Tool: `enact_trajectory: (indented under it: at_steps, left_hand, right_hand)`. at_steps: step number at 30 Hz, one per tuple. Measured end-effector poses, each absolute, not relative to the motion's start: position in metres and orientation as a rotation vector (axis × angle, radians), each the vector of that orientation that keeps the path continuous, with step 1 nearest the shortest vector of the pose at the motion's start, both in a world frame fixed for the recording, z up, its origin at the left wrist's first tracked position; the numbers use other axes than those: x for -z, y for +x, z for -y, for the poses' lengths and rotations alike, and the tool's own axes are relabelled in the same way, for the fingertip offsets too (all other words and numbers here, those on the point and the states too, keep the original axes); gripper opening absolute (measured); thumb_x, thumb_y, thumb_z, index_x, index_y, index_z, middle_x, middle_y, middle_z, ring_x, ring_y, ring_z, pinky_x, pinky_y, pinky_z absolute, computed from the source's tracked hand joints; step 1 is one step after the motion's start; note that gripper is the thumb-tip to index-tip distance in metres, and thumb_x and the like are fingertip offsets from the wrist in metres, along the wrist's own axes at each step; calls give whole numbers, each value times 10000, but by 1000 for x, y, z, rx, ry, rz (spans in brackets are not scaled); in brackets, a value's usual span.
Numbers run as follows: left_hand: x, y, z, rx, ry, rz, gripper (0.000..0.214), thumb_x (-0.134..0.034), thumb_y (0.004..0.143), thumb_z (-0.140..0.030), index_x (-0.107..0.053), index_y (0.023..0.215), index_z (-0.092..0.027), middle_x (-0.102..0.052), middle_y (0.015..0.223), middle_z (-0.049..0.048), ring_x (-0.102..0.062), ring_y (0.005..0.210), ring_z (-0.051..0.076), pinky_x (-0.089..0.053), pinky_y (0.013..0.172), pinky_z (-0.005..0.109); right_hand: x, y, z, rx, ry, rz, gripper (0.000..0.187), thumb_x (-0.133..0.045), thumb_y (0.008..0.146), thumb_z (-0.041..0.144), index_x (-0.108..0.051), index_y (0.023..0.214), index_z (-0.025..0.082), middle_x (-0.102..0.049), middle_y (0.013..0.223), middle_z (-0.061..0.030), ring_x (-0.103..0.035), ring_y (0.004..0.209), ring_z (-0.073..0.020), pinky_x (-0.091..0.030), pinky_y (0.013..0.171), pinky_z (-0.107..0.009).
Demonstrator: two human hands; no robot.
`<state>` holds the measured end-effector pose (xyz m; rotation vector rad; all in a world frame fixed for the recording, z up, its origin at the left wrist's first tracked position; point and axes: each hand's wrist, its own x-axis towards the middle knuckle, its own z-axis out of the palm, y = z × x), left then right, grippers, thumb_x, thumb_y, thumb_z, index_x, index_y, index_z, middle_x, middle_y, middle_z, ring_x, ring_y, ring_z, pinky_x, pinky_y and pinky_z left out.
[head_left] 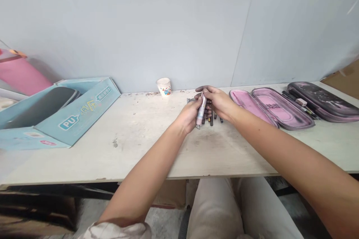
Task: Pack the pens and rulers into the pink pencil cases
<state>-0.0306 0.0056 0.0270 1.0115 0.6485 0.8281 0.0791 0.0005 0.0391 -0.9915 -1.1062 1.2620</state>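
Both my hands meet over the middle of the white table [134, 149]. My left hand [190, 115] is closed around a small pale pink and white tube [201, 109], held upright. My right hand [217, 101] pinches the tube's top end with its fingers closed. Several dark pens and pencils [212, 119] lie on the table right under my hands, partly hidden by them. An open pink pencil case [270, 106] lies just to the right of my right hand, with nothing visible inside it.
A second dark purple case [322, 101] with pens along its near side lies at the far right. A small paper cup [164, 86] stands by the wall. A light blue cardboard box [56, 114] sits at the left, a pink object [19, 74] behind it.
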Motion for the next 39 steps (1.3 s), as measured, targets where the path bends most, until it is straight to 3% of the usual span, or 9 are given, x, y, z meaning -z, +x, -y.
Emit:
enact_trajectory:
  at_steps: [4, 8, 17, 22, 26, 30, 36, 39]
  left_hand:
    - [-21, -43, -18, -902, 1081, -626, 363, -495, 808, -523, -389, 703, -191, -306, 465, -95, -255, 315, 19, -160, 307, 122]
    - [-21, -59, -25, -973, 1037, -649, 400, -458, 791, -595, -371, 726, -210, -230, 452, -108, -194, 296, 26, -93, 303, 133]
    - [-21, -71, -28, -1171, 938, -813, 418, -333, 842, -594, -454, 787, -197, -170, 432, -100, -159, 305, 37, -116, 334, 169]
    - [-15, -74, -39, -1391, 851, -883, 450, -253, 861, -599, -449, 823, -196, -204, 464, -88, -215, 336, 41, -161, 362, 173]
    - [-12, -73, -44, -1442, 861, -940, 467, -268, 842, -629, -431, 808, -193, -237, 483, -82, -255, 357, 46, -198, 375, 175]
    - [-11, -71, -42, -1436, 914, -903, 424, -283, 863, -583, -436, 798, -193, -260, 481, -81, -260, 363, 49, -232, 389, 177]
    - [-10, -65, -36, -1331, 1066, -886, 385, -338, 865, -546, -448, 766, -191, -280, 472, -75, -275, 364, 52, -211, 380, 178]
    - [-8, -59, -31, -1259, 1168, -908, 384, -356, 857, -549, -462, 766, -191, -314, 464, -71, -283, 359, 53, -224, 380, 177]
  right_hand:
    - [-39, 55, -16, -1142, -940, 1164, 159, -429, 814, 231, -573, 866, 188, -615, 750, -1, -558, 616, -94, -453, 551, -221]
    - [-40, 28, -32, -1041, -944, 1214, 146, -408, 820, 193, -552, 832, 172, -599, 690, 0, -589, 705, -112, -471, 716, -273]
    - [-53, 15, -76, -734, -1171, 1341, 172, -285, 893, 277, -429, 942, 197, -588, 713, -15, -597, 696, -147, -481, 651, -315]
    - [-17, 26, -87, -181, -1490, 2047, 172, -441, 824, 273, -531, 944, 188, -626, 843, -87, -591, 847, -220, -444, 745, -356]
    - [-3, 26, -81, 45, -1490, 2513, 204, -493, 786, 242, -600, 955, 201, -633, 956, -119, -568, 948, -244, -420, 779, -342]
    - [-25, 50, -79, 163, -1487, 2452, 313, -443, 843, 336, -589, 1069, 176, -644, 1012, -119, -543, 991, -251, -409, 802, -351]
    - [-48, 131, -49, 296, -1524, 2452, 330, -423, 861, 373, -649, 973, 160, -658, 935, -109, -515, 985, -248, -380, 843, -381]
    - [-38, 157, -20, 304, -1502, 2508, 334, -484, 829, 416, -663, 969, 171, -633, 1018, -116, -472, 1065, -268, -377, 865, -409]
